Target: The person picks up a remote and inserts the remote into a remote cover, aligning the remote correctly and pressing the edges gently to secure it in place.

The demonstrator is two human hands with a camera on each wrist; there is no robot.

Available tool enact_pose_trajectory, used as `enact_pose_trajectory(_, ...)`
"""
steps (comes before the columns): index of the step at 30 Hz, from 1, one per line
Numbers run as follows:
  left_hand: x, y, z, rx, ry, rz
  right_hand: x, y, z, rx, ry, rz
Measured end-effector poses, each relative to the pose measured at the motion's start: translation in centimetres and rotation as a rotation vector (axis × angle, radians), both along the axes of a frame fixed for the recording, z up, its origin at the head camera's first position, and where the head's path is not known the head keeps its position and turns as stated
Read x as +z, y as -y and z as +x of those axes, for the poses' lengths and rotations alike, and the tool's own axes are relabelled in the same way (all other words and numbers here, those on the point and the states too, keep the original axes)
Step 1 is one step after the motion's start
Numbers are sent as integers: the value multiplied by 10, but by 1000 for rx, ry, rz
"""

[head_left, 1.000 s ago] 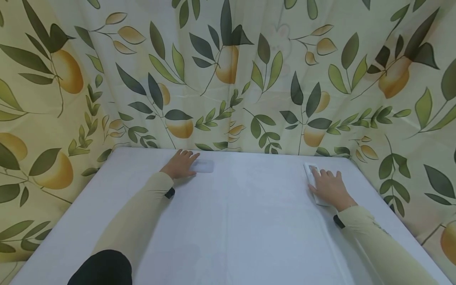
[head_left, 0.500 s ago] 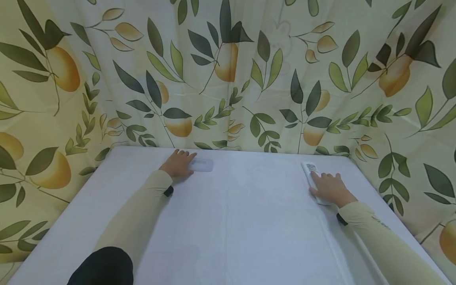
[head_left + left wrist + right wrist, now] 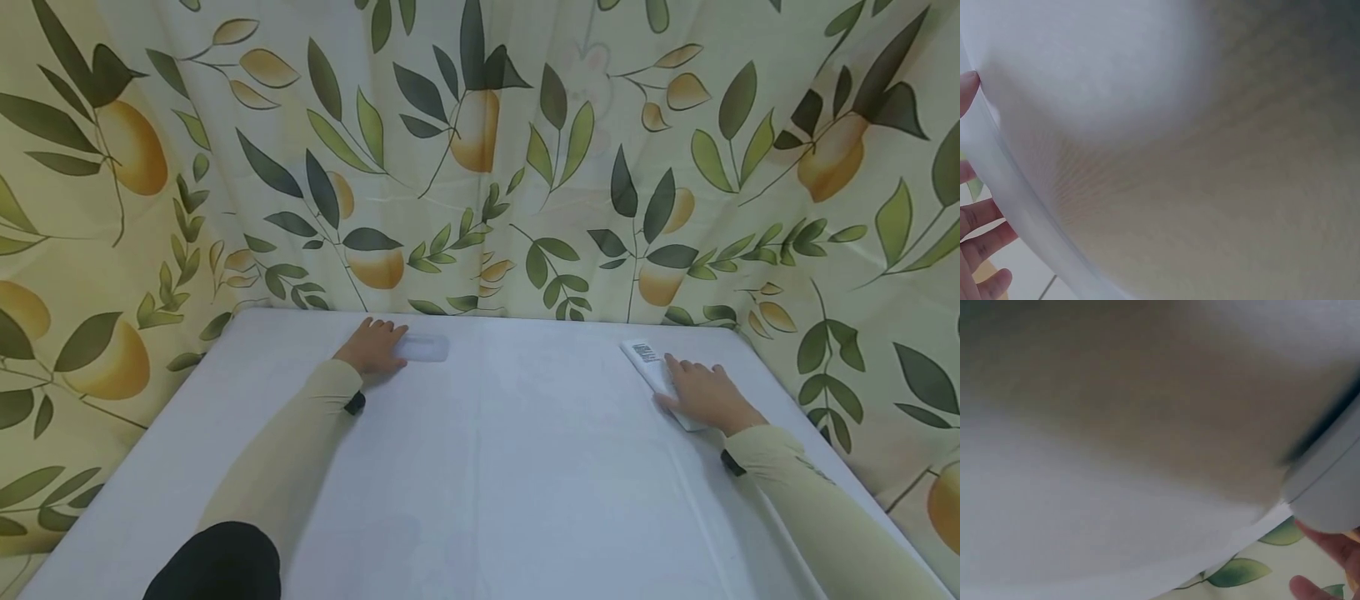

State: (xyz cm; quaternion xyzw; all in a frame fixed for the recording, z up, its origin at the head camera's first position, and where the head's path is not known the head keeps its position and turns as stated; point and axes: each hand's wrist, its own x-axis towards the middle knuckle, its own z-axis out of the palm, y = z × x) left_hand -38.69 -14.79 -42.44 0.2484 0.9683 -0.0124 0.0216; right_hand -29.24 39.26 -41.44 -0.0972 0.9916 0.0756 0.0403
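Observation:
In the head view my left hand (image 3: 372,346) holds the left end of a clear plastic case (image 3: 427,348) near the table's back edge. The thumb and index finger are at its two long sides; the hand hides that end. Over to the right, my right hand (image 3: 711,393) grips a white oblong block (image 3: 656,369) with printed text at its far end, slanted up to the left. The palm covers its near part. In the right wrist view the rounded end of the white block (image 3: 1329,494) shows with fingers (image 3: 1332,547) beside it.
A white cloth covers the table (image 3: 517,467). Behind and at both sides hangs a curtain (image 3: 555,192) printed with lemons and leaves. A dark rounded shape (image 3: 213,562) covers the lower left, over the left sleeve.
My right hand has turned the white block, its far end swinging to the left. My left hand has shifted slightly left; the clear case has hardly moved.

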Motion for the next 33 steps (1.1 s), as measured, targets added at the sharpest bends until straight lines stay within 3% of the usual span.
enact_pose_trajectory(5, -1, -1, 0, 11, 3, -1, 1, 2, -3, -36, 25, -18)
enact_pose_trajectory(11, -1, -1, 2, -4, -61, -37, 3, 5, -7, -29, 47, -36)
enact_pose_trajectory(17, 0, 0, 4, -2, -88, -8, 1, 6, -10, -41, 24, -36)
enact_pose_trajectory(33, -1, 4, 4, -24, -136, 13, 1, 9, -5, 99, -419, 90)
